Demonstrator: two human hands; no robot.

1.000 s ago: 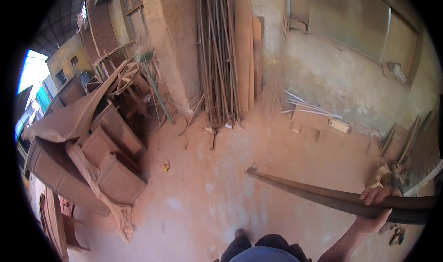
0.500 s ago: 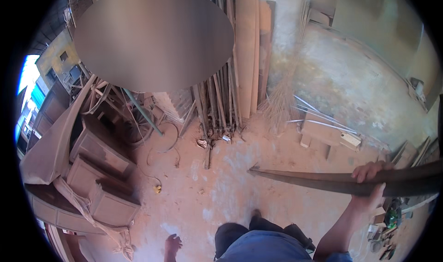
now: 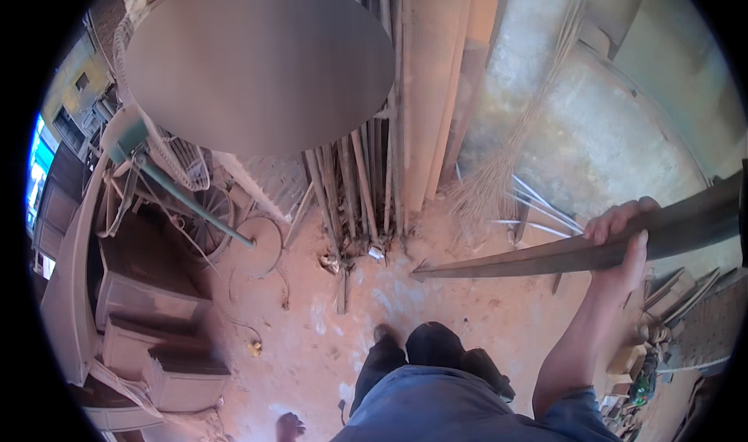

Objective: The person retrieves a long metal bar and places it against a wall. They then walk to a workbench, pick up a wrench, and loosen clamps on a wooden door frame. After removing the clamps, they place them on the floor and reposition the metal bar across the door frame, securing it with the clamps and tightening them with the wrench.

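Note:
My right hand (image 3: 619, 228) is wrapped round a long dark wooden plank (image 3: 514, 260), fingers over its upper edge and thumb at its lower edge. The plank slants from the right side of the view down toward the left, its narrow-looking far end close to the dusty floor. Low in the view, my left hand (image 3: 290, 426) hangs by my left side with its fingers loosely apart and nothing in them. It is dark and only partly in view.
Long poles (image 3: 366, 185) and tall boards (image 3: 444, 99) lean upright ahead, beside a twig broom (image 3: 491, 185) against the wall. Dusty brown furniture (image 3: 156, 302) is stacked at the left, near a green-framed stand (image 3: 195, 197). Small clutter (image 3: 643, 380) lies at the lower right.
My right hand has risen with the plank, whose right end now tilts higher. My left hand has dropped lower in the view. The whole view has shifted and turned.

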